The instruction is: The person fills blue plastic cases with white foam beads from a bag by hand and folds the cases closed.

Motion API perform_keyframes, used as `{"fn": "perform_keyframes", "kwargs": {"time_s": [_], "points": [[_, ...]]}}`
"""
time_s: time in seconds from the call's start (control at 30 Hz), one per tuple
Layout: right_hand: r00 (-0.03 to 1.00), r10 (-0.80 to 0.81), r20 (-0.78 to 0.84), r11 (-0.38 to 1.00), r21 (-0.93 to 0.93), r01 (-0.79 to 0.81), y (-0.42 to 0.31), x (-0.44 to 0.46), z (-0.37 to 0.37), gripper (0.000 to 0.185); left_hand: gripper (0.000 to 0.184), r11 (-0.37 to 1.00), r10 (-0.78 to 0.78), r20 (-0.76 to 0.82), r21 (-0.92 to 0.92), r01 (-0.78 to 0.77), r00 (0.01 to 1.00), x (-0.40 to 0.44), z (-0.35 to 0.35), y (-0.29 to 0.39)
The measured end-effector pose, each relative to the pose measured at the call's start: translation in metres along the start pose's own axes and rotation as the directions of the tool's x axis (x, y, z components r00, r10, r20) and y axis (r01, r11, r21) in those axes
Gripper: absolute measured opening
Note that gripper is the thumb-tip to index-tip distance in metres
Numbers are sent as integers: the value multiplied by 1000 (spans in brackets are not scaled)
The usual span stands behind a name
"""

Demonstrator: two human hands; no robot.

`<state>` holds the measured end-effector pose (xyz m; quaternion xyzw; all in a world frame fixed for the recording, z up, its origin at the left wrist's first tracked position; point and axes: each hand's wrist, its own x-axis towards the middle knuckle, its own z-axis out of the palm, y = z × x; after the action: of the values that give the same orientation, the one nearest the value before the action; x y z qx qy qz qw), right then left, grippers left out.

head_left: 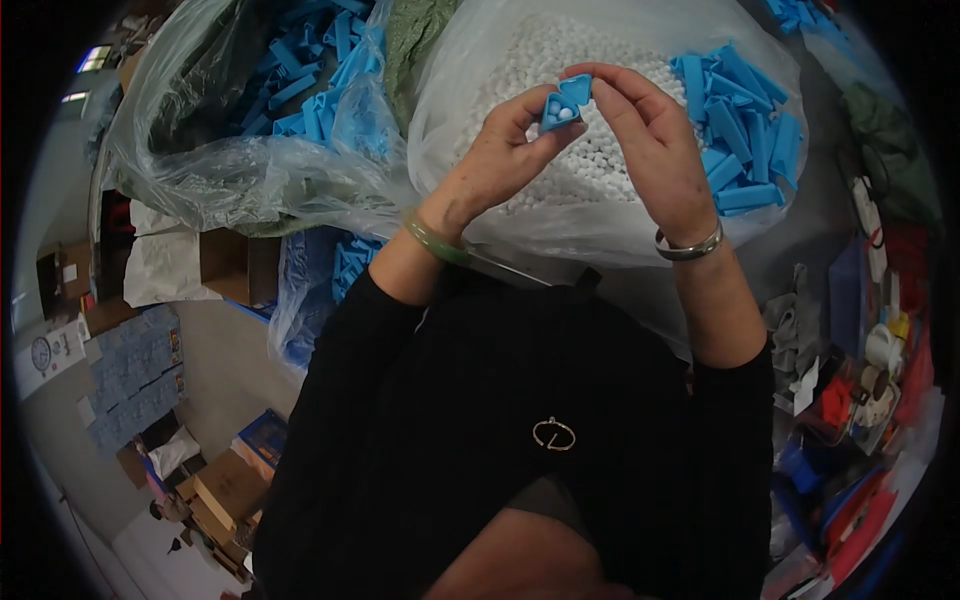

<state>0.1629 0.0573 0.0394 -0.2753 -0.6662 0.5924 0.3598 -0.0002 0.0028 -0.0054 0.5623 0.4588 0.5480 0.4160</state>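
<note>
My left hand [495, 150] is closed around a small blue triangular box [562, 124], its open end facing up. A few white balls [563, 112] show inside it. The box's hinged blue flap [575, 90] stands raised, and my right hand [660, 150] pinches it at the edge between thumb and fingers. Both hands are above a large clear plastic bag [440, 110] filled with many small white balls [535, 50]. On the right side of that bag lies a heap of closed blue boxes [745, 125].
A second plastic bag [190, 165] at upper left holds more blue boxes [315, 110]. Below it are a cardboard box [235, 265] and a blue bin lined with plastic [300, 300]. Mixed items, including a white mug [882, 346], crowd the right side. Another person [170, 508] is at far lower left.
</note>
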Motion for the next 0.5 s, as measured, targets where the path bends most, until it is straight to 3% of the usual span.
{"fn": "perform_keyframes", "kwargs": {"time_s": [0.1,0.13,0.17,0.2,0.27,0.3,0.37,0.43,0.5], "points": [[997,-68,-18,998,-16,68,-9,-8,15,29,19,989,-82,42,-120,87,996,-10,1,5],[959,-283,12,901,-340,271,-11,-11,19,31,23,975,-141,67,-167,150,988,-14,1,6],[882,-457,115,663,-617,424,-12,-14,24,34,23,972,-136,86,-184,150,987,-16,2,10],[837,-532,127,564,-684,462,-13,-18,29,43,27,983,-117,57,-136,123,992,-17,3,17],[834,-541,113,545,-707,450,-25,-27,34,45,31,998,-58,-7,15,58,998,-20,6,38],[825,-555,105,538,-712,452,-29,-30,36,47,31,998,-59,5,6,59,998,-20,5,44],[800,-593,87,519,-719,463,-31,-32,42,48,32,977,95,53,187,-103,994,-21,2,51],[768,-637,72,500,-719,483,-30,-32,42,49,31,965,107,29,236,-111,994,-24,0,52],[810,-575,115,569,-655,498,-26,-31,39,50,30,951,116,12,287,-115,993,-29,-6,58]]}}
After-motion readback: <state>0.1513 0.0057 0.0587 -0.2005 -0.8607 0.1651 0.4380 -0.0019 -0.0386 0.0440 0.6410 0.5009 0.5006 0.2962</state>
